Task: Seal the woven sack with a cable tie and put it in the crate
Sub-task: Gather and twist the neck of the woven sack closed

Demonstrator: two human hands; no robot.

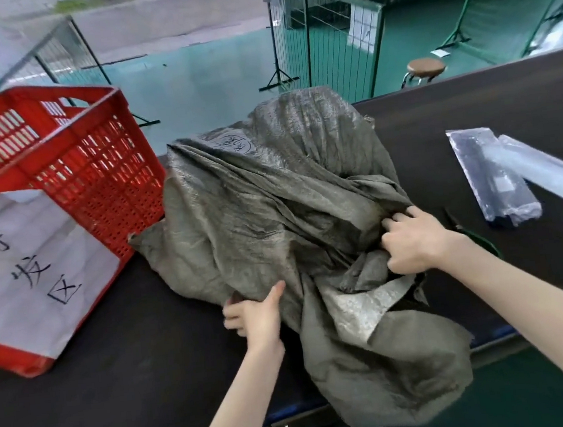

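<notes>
Sack: grey-green woven plastic sack (272, 207), crumpled and slack, lay on the dark table surface (116, 367) at the middle of the view, its near end spilling over the table's front edge.

Left of it: red perforated plastic crate (90, 169), tilted on the table, its near corner touching or just beside the sack's left side. A white paper sheet with black handwritten characters (27, 268) covered the crate's front wall.

Left hand (255, 315): closed on a fold of the sack at its lower left edge, thumb on top of the fabric, fingers curled under it.

Faded round printed stamp (232, 144): on the sack's upper face, towards the far side.

Right hand (417, 241): fingers bunched tight into a gathered ridge of the sack at its right side, gripping the cloth.

Just behind the right wrist: a thin dark green item (482, 242) lay on the table, mostly hidden; its kind could not be told.

Right of the sack, well apart: long clear plastic packet with dark contents (489, 172), flat on the table, with a second pale clear packet (550, 166) beside it.

Beyond the table: round brown stool (426, 68) on the green floor (208, 79), near the wire mesh fence panels (325, 40).
</notes>
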